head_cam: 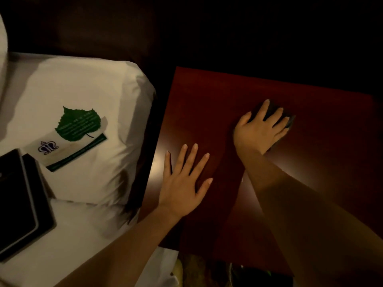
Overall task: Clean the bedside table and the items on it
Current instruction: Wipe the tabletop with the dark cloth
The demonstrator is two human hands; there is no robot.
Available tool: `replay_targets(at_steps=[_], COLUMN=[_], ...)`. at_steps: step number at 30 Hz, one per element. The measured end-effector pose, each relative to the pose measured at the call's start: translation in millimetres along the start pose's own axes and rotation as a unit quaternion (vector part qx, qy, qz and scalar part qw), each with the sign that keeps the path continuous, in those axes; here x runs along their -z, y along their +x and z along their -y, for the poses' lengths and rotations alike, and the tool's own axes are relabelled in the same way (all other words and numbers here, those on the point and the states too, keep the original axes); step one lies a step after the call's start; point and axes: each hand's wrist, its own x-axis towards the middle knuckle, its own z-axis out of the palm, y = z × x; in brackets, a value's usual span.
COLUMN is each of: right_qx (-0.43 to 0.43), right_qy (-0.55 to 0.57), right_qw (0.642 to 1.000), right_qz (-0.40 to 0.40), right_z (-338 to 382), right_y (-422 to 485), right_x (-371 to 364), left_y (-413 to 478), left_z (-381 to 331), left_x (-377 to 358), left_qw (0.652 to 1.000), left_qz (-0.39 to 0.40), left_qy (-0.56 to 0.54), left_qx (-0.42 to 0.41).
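The dark red wooden bedside table [207,96] fills the right half of the view, its top bare. My right hand [259,129] presses a dark cloth [289,121] flat on the table top with spread fingers; most of the cloth is hidden under the hand. My left hand [184,183] lies flat on the table near its left edge, fingers straight and spread, holding nothing.
A bed with white linen [93,96] lies left of the table. On it rest a green leaf-shaped card [79,123], a printed card with a crest [64,151] and a black folder or box [18,201]. The room behind is dark.
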Motion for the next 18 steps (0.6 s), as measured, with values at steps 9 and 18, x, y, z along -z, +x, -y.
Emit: replay_targets(at_steps=[9, 18], right_qx=[0.135, 0.236], right_qy=[-0.01, 0.013], right_qw=[0.991, 0.971], right_qz=[0.004, 0.031], right_z=[4.4, 8.1], right_y=[58.4, 65.0], right_x=[1.1, -1.0], left_y=[5.8, 4.0], left_z=[-1.4, -0.8], left_x=[3.0, 2.0], left_qw=[1.0, 1.0], left_qz=[0.021, 0.017], left_qy=[-0.011, -0.001], left_qx=[0.002, -0.001])
